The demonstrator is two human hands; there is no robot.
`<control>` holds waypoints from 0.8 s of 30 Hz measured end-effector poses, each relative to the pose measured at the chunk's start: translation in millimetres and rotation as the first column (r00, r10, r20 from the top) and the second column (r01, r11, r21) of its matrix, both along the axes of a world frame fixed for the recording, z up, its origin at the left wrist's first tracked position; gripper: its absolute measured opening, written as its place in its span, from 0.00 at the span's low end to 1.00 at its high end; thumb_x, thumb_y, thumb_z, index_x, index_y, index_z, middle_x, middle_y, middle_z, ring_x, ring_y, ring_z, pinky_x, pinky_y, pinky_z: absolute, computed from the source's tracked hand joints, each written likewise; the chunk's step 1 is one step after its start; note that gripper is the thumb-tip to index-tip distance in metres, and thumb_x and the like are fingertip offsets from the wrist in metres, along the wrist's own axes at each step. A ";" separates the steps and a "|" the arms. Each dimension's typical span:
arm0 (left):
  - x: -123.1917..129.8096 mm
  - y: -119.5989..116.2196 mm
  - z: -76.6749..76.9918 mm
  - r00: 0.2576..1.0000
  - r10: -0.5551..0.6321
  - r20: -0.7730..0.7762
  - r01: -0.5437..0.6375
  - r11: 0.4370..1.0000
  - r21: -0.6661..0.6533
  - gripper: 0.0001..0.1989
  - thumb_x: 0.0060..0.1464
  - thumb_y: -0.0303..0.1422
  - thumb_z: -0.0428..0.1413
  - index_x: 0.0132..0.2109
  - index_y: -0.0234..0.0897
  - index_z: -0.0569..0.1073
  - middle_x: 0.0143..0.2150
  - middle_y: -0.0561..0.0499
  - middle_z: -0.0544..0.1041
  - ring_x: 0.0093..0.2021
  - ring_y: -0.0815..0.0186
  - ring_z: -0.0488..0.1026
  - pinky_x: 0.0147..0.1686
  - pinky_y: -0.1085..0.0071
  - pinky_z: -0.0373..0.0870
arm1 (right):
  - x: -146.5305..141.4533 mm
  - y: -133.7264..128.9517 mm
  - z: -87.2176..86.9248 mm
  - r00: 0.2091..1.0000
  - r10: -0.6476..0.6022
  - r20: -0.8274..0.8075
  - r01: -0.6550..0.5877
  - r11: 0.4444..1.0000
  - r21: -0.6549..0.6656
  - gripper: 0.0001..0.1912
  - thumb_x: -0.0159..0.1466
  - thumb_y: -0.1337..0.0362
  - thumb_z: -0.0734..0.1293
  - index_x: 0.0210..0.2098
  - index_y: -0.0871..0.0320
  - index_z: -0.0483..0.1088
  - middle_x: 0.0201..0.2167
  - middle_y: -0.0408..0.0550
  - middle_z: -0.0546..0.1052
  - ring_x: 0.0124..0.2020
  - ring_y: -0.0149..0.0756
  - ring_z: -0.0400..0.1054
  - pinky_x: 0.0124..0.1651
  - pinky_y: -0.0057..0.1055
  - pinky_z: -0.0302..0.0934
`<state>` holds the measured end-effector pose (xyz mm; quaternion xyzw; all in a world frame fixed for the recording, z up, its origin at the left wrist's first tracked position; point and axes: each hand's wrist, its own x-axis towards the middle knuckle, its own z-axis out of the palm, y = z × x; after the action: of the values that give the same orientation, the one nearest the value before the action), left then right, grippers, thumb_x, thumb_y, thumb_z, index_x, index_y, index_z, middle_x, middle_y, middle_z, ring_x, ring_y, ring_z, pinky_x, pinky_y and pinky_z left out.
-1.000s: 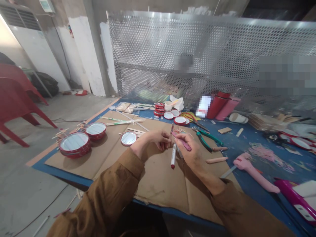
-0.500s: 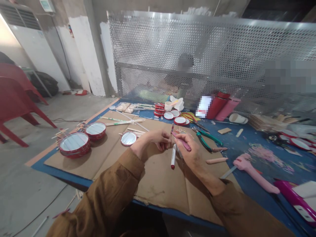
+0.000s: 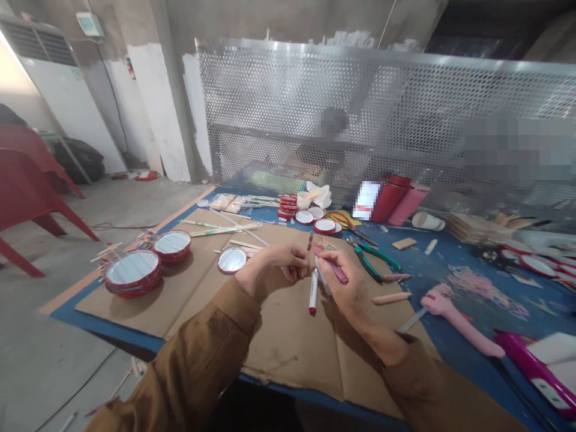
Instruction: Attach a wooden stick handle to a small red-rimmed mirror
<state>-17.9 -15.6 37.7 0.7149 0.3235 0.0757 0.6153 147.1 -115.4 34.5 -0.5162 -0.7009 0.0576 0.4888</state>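
Near the middle of the cardboard [image 3: 288, 342], my left hand [image 3: 290, 262] is closed in a pinch on a thin dark-brown strip [image 3: 310, 241] that stands up from its fingertips. My right hand [image 3: 345, 285] is wrapped round a purple pen [image 3: 333, 270]; its front end is close to the strip, and I cannot tell whether they touch. Just below the fingers lies a white marker [image 3: 312, 294] with a red end. A small round red-rimmed drum [image 3: 232, 260] lies left of my left hand.
Two larger red drums [image 3: 132, 270] stand at the left. Green-handled pliers [image 3: 369, 264], wooden pieces [image 3: 391, 297], a pink glue gun [image 3: 463, 321] and rubber bands [image 3: 486, 288] lie to the right. A red bottle [image 3: 390, 198] stands before the perforated metal screen [image 3: 270, 96].
The camera view has shifted slightly, so the scene sits a little lower and further left. My right hand's pen has moved a little against the strip; both hands keep their hold.
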 end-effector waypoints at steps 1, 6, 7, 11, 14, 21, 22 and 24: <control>0.1 0.3 0.0 1.000 0.000 -0.001 0.000 1.000 0.000 0.10 0.52 0.36 0.59 0.31 0.32 0.72 0.23 0.54 0.73 0.24 0.70 0.72 0.28 0.71 0.72 | -0.2 0.0 0.7 1.000 0.010 0.011 -0.010 1.000 -0.004 0.08 0.65 0.57 0.62 0.37 0.53 0.70 0.35 0.48 0.78 0.38 0.40 0.72 0.42 0.38 0.64; -0.1 1.8 -2.1 1.000 -0.003 -0.001 0.003 1.000 0.017 0.09 0.52 0.35 0.58 0.31 0.32 0.71 0.24 0.53 0.73 0.24 0.69 0.73 0.26 0.72 0.72 | 0.1 3.4 -1.4 0.999 0.029 0.042 -0.031 0.999 0.030 0.08 0.65 0.58 0.62 0.36 0.53 0.70 0.32 0.47 0.77 0.35 0.39 0.71 0.39 0.36 0.64; -0.2 1.9 -2.5 1.000 -0.006 0.005 0.006 1.000 0.017 0.09 0.51 0.35 0.58 0.31 0.32 0.71 0.24 0.53 0.73 0.24 0.69 0.73 0.26 0.73 0.71 | 0.1 4.1 -2.1 0.998 0.036 0.044 -0.037 0.999 0.032 0.08 0.65 0.58 0.62 0.36 0.53 0.70 0.32 0.47 0.77 0.35 0.39 0.71 0.38 0.35 0.64; -0.4 2.1 -2.9 1.000 -0.016 0.019 0.016 1.000 0.018 0.09 0.51 0.36 0.59 0.32 0.32 0.71 0.24 0.54 0.73 0.23 0.70 0.72 0.26 0.73 0.71 | -0.3 4.9 -2.5 0.998 0.050 0.036 -0.052 0.998 0.038 0.07 0.65 0.59 0.63 0.36 0.53 0.70 0.32 0.46 0.78 0.34 0.38 0.72 0.37 0.33 0.64; 0.0 2.3 -2.2 1.000 -0.020 0.005 0.020 0.999 0.028 0.09 0.51 0.36 0.58 0.32 0.32 0.71 0.24 0.54 0.73 0.23 0.71 0.72 0.26 0.74 0.71 | -0.9 4.3 -1.2 0.998 0.062 0.030 -0.063 0.997 0.042 0.06 0.65 0.60 0.62 0.36 0.53 0.70 0.32 0.46 0.77 0.35 0.37 0.72 0.38 0.33 0.64; -0.1 3.5 -3.1 0.999 -0.030 0.018 0.030 0.999 0.023 0.09 0.52 0.35 0.58 0.32 0.32 0.72 0.25 0.53 0.74 0.23 0.70 0.72 0.27 0.72 0.72 | -0.4 5.3 -1.5 0.998 0.059 0.037 -0.061 0.997 0.043 0.06 0.65 0.60 0.62 0.34 0.53 0.69 0.31 0.46 0.77 0.33 0.37 0.71 0.37 0.32 0.64; -0.1 3.6 -3.5 0.999 -0.028 0.015 0.028 0.999 0.022 0.09 0.52 0.35 0.58 0.32 0.32 0.72 0.25 0.53 0.74 0.23 0.70 0.72 0.27 0.71 0.72 | -0.1 5.7 -2.0 0.997 0.064 0.043 -0.065 0.997 0.041 0.06 0.65 0.60 0.62 0.35 0.53 0.69 0.31 0.46 0.77 0.33 0.37 0.71 0.37 0.32 0.64; 0.0 3.7 -3.7 1.000 -0.027 0.001 0.027 0.999 0.019 0.08 0.52 0.34 0.57 0.32 0.32 0.72 0.25 0.53 0.74 0.23 0.70 0.72 0.27 0.72 0.72 | 0.5 6.4 -3.3 0.997 0.065 0.046 -0.067 0.997 0.043 0.06 0.65 0.60 0.62 0.35 0.53 0.69 0.32 0.46 0.77 0.34 0.37 0.71 0.37 0.32 0.64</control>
<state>-17.9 -11.9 33.9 0.7250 0.3125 0.0709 0.6097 147.5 -109.0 31.2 -0.4831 -0.7292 0.0465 0.4823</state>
